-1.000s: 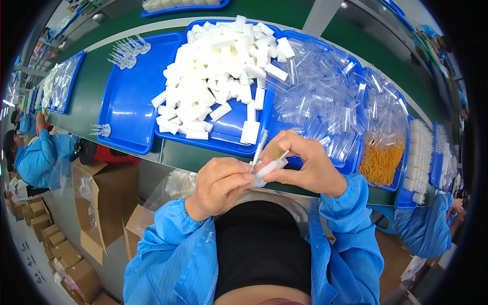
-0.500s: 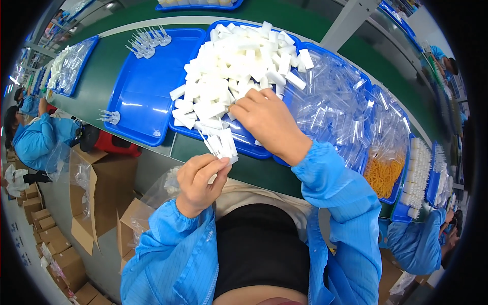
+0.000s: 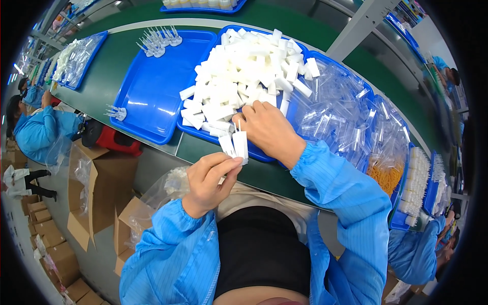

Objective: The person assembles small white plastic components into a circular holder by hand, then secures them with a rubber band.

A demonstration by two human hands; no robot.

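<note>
In my left hand [image 3: 211, 180] is a small white pronged plastic holder [image 3: 235, 147], pinched near its base between thumb and fingers. White blocks stand on some of its prongs, and a thin bare prong shows beside them. My right hand [image 3: 269, 129] is just beyond it, at the front edge of a large pile of white foam-like blocks [image 3: 244, 66] in a blue tray [image 3: 203, 136]. Its fingers curl down and inward; what they hold, if anything, is hidden.
Left of the pile, a blue tray [image 3: 157, 86] bears several similar pronged holders [image 3: 158, 40]. To the right are trays of clear plastic pieces [image 3: 325, 101], orange strips [image 3: 384, 178] and small white parts [image 3: 414, 183]. Cardboard boxes [image 3: 109, 188] stand lower left. Co-workers in blue sit at both sides.
My right hand has drawn back from the pile toward the holder. My left hand has raised the holder slightly more upright. The whole view has shifted a little.
</note>
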